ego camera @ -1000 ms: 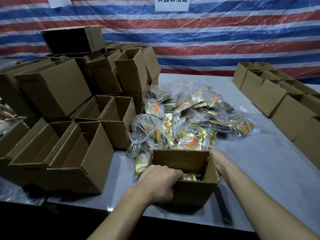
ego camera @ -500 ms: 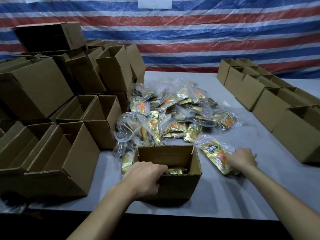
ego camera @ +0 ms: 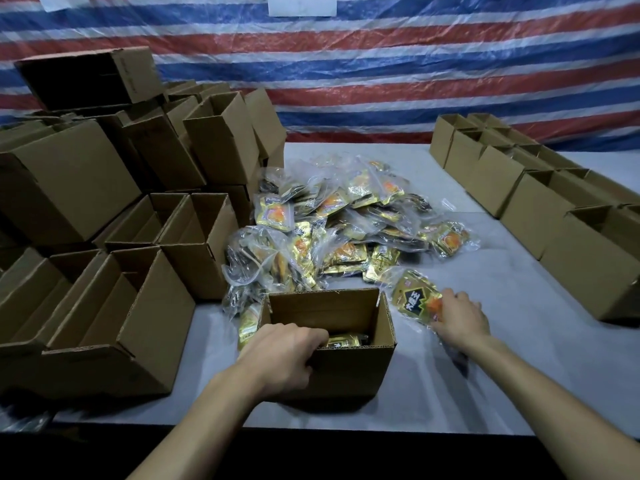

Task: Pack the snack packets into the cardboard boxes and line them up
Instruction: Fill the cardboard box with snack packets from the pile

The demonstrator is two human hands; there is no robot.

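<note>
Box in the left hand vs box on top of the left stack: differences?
The held box stands upright, mouth up; the top box lies on its side, mouth sideways. Packets show in the held box; the top box looks dark inside. Both are brown cardboard, unsealed.

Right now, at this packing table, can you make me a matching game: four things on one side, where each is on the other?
1 left hand
2 right hand
3 pile of snack packets
4 lined-up boxes

a along the right edge of the table
b gripping the near rim of the open box
c holding a gold packet beside that box
d middle of the table

Pairs: 1-b, 2-c, 3-d, 4-a.
</note>
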